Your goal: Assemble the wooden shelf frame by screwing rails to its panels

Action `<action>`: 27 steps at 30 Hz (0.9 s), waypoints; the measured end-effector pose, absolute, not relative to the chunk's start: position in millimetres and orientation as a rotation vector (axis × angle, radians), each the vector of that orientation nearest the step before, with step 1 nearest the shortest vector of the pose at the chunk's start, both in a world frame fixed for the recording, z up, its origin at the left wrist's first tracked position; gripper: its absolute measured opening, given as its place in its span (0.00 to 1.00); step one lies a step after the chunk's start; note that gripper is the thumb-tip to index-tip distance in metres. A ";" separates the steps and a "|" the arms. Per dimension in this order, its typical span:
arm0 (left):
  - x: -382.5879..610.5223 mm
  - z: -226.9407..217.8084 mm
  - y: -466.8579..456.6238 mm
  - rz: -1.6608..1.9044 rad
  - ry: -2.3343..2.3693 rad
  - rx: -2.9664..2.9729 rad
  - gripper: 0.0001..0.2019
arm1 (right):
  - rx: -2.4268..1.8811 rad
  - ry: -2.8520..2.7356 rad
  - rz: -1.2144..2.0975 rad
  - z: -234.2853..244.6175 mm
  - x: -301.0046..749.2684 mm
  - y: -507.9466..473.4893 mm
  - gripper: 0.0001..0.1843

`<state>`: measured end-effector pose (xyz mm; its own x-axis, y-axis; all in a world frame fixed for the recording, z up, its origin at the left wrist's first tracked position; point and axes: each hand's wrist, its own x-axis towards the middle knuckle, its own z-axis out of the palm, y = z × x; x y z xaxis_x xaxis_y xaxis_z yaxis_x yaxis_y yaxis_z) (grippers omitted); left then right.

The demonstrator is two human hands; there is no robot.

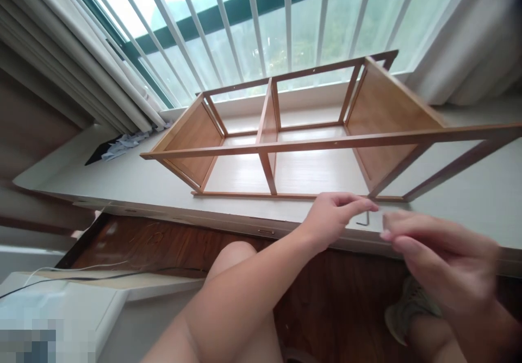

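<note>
My left hand (332, 216) reaches over the front edge of the window ledge, thumb and fingers pinched together. A dark L-shaped hex key (367, 219) shows just below its fingertips and appears to be held there. My right hand (444, 249) is closer to the camera and blurred, its thumb and forefinger pressed together. Whatever lies between those fingers, if anything, is too small and smeared to make out. Just beyond both hands, a brown wooden frame (318, 143) with upright panels stands on the ledge. Neither hand visibly grips it.
The white window ledge (122, 175) carries the frame and a dark item with crumpled grey-white material (126, 145) at left. Barred windows and curtains (93, 42) are behind. Dark cables (122, 277) cross white furniture at lower left. My legs and a shoe (408, 308) are below.
</note>
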<state>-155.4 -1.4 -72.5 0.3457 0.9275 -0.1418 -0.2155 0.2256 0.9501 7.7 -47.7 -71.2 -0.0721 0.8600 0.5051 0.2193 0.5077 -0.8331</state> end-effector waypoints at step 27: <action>-174.9 -91.2 -128.8 1.197 1.194 0.851 0.25 | -0.812 -1.621 1.606 -114.2 -36.8 -82.0 0.19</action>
